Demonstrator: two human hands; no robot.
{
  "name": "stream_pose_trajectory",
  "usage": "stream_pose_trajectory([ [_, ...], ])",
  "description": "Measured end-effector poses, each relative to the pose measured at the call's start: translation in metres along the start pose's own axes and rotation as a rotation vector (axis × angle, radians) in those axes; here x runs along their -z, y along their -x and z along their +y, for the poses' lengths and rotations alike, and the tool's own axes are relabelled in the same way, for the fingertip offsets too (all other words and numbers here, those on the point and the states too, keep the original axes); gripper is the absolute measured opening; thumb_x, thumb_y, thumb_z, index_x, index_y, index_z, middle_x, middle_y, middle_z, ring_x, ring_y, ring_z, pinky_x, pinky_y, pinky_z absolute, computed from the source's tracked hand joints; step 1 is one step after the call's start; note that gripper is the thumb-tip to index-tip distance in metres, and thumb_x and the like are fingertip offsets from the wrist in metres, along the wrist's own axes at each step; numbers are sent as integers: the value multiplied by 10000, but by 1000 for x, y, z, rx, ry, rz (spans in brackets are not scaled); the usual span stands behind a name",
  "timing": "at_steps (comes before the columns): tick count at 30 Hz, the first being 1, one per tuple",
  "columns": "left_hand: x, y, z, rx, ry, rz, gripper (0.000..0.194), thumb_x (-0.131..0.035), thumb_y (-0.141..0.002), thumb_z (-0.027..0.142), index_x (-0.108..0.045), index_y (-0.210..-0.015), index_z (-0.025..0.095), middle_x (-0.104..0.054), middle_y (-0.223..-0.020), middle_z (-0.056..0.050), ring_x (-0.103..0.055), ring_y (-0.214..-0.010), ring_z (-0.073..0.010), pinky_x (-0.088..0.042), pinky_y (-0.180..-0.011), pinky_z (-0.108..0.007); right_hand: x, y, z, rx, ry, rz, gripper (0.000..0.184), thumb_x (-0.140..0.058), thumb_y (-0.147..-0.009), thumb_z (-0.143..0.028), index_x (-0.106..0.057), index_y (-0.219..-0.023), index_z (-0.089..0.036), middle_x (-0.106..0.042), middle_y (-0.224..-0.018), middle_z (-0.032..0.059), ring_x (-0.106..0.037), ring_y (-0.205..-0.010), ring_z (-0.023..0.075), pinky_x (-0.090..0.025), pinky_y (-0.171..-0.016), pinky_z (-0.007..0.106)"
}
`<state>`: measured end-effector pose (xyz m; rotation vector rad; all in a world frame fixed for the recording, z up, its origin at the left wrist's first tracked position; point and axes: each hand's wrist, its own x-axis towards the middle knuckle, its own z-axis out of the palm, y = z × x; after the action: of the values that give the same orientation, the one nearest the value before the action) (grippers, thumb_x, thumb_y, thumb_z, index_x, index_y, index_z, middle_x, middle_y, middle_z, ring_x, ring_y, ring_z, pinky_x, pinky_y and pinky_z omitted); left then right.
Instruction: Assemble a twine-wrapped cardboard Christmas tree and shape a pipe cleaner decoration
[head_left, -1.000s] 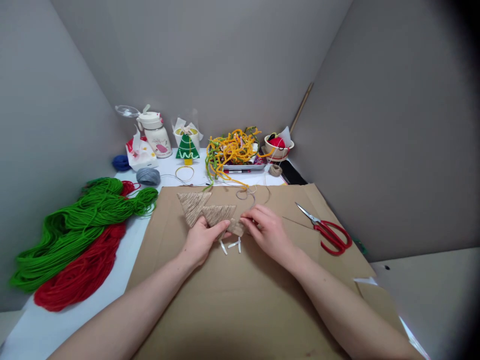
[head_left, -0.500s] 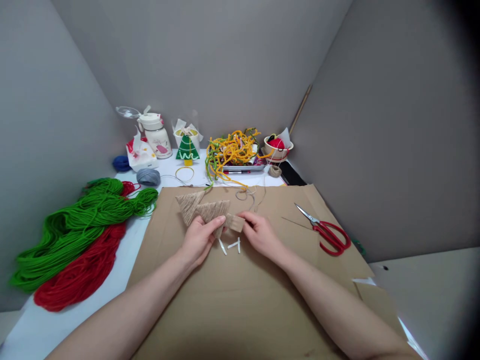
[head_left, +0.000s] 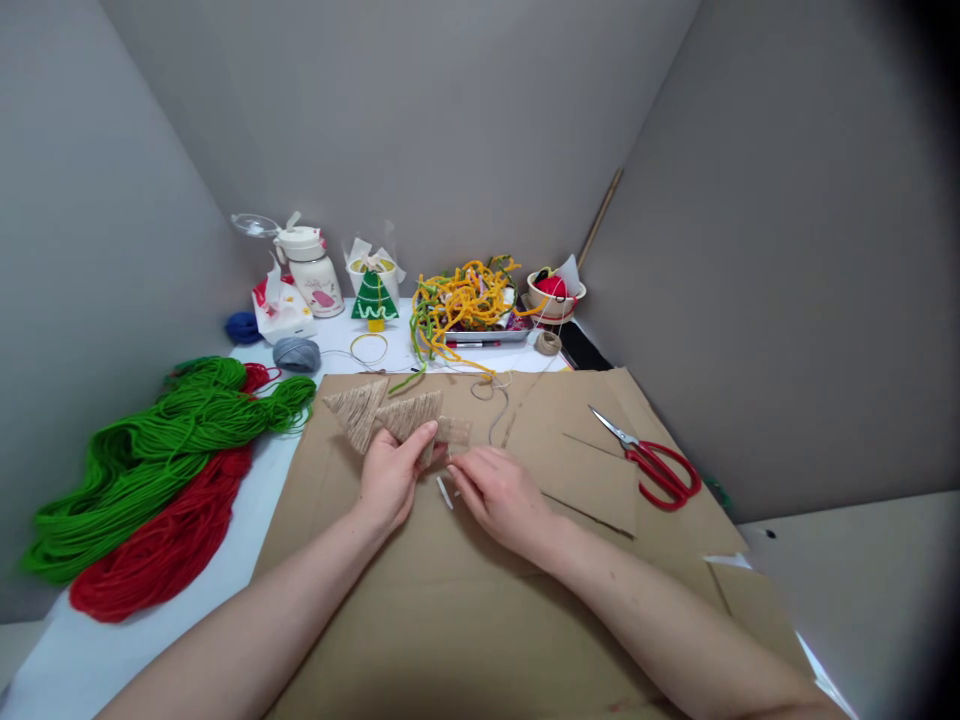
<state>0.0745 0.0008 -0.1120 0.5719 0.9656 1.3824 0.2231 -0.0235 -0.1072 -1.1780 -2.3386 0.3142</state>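
My left hand is closed around a cardboard Christmas tree wrapped in brown twine, thumb on top. The tree lies sideways, its tip to the left and its bare stub of a trunk to the right. My right hand is closed in a pinch just below the trunk, fingertips close to the left hand. A strand of twine runs from the small twine ball towards this hand; the bit between the fingertips is tiny. Beneath the hands lie white strips, partly covered by my right hand.
Red-handled scissors lie to the right on the cardboard sheet. Green yarn and red yarn are heaped at left. Behind stand a white bottle, a green felt tree, a tray of orange yarn and a bowl.
My left hand and the twine-wrapped tree have shifted slightly left. The right hand has moved from the trunk's end to below it, now over some of the white strips.
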Motion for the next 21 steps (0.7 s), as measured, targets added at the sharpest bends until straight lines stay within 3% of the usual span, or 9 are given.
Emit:
stream_pose_trajectory([
  [11,-1,4,-5,86,-184,-12,337,-768,-591,293,-619,-855,145,-703,-854,-61,-659,-724,-174,-537,-719,-332,17,-3,22,-6,41,173,221,-408,-916,-262,-610,-882,-178,-578,-789,78,-516,-778,182,-405,-722,305],
  [21,-2,6,-2,117,-185,-65,336,-770,-592,264,-620,-871,149,-700,-896,-73,-662,-763,-194,-555,-702,-350,22,-9,36,-158,-215,216,163,-480,-887,-264,-606,-814,-191,-574,-762,35,-526,-728,150,-411,-672,270],
])
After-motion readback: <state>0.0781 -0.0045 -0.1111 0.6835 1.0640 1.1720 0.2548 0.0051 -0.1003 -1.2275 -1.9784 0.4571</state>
